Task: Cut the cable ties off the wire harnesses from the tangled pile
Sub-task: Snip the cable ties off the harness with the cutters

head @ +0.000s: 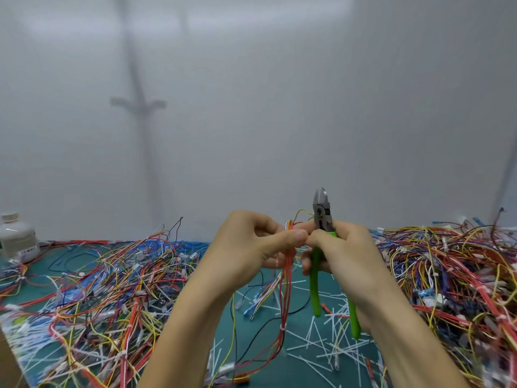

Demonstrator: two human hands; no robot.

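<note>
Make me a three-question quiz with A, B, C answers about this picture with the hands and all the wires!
1. Where is the white plastic bottle?
A) far left of the teal table
B) between the hands
C) on the right wire pile

2. What colour are the handles of the metal cutting pliers in the right hand?
A) red
B) green
C) black

3. What is the left hand doing?
A) lying flat
B) holding the bottle
C) pinching a bundle of red wires

Answers:
1 A, it stands at the left edge.
2 B, green handles hang below the right hand.
3 C, thumb and fingers pinch the wires.
</note>
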